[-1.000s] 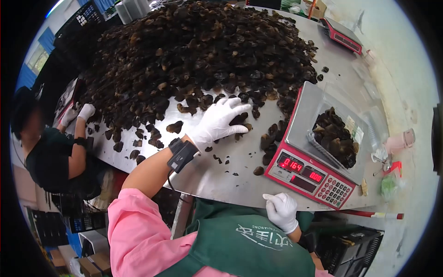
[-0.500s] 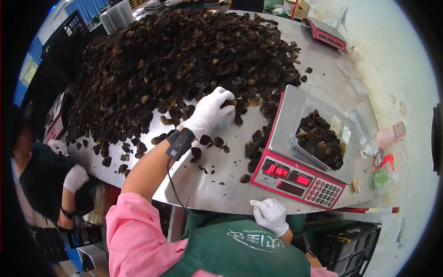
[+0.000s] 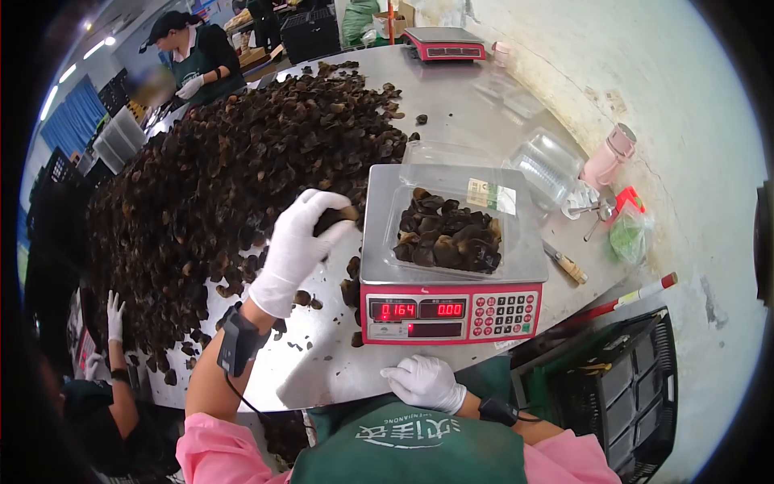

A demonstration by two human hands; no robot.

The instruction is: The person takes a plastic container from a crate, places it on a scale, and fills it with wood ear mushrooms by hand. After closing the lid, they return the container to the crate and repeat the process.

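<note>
My left hand (image 3: 294, 250), in a white glove, is closed on a few dark wood ear mushrooms (image 3: 334, 218), held between thumb and fingers just left of the scale. My right hand (image 3: 426, 381), also gloved, is curled shut at the table's front edge below the scale, with nothing visible in it. On the red-framed scale (image 3: 451, 310) sits a clear plastic box (image 3: 395, 242) with a white and green label, partly filled with wood ear mushrooms (image 3: 447, 234). The red display reads 0.164 and 0.00. A large heap of wood ear mushrooms (image 3: 242, 153) covers the table's left side.
Clear lids or boxes (image 3: 552, 165), a pink bottle (image 3: 609, 153) and a wooden-handled tool (image 3: 566, 264) lie right of the scale. A second scale (image 3: 443, 44) stands far back. Black crates (image 3: 625, 395) are at lower right. Co-workers (image 3: 193, 60) are behind and at left.
My left hand has lifted from the heap's edge and moved toward the scale, carrying wood ear mushrooms. My right hand stays curled near the table edge. The view has turned right.
</note>
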